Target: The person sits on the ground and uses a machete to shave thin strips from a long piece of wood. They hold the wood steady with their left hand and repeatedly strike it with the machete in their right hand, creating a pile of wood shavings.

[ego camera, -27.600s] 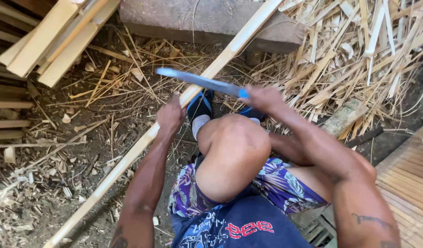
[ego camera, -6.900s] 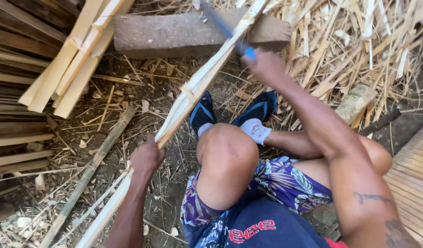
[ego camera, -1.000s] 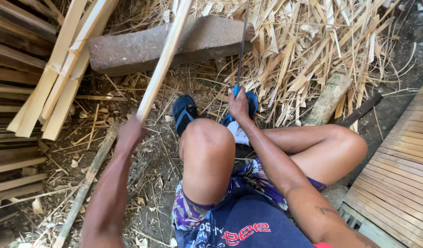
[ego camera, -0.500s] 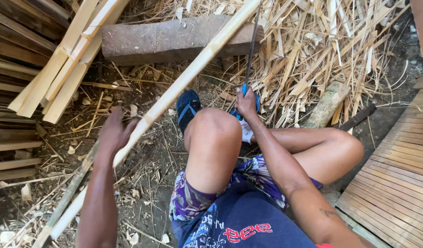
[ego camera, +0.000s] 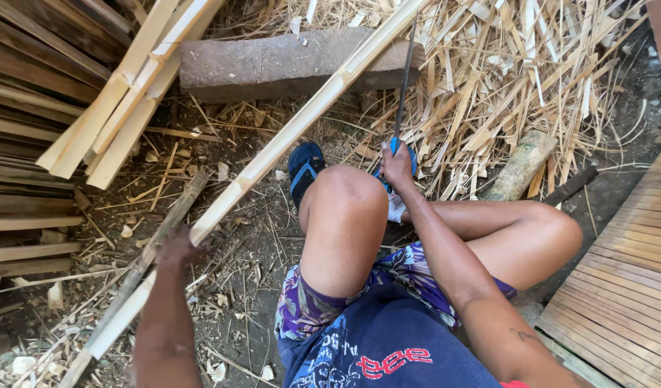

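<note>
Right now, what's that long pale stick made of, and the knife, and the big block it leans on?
The long pale stick in the left hand looks like split bamboo: smooth, cream-coloured, with ringed joints. The knife in the right hand has a thin dark blade, probably metal, and a blue handle that may be plastic. The big block looks like rough grey stone or concrete; I can't tell which.

Outdoor bamboo-splitting work yard, ground level. Bare earth floor littered with chips and slivers. At 12 to 2 o'clock, a deep heap of pale bamboo offcuts; at 12, a rough stone block serving as a rest. At 9 to 11, stacked split slats. At 4, a slatted bamboo platform. No walls or benches in view.
</note>
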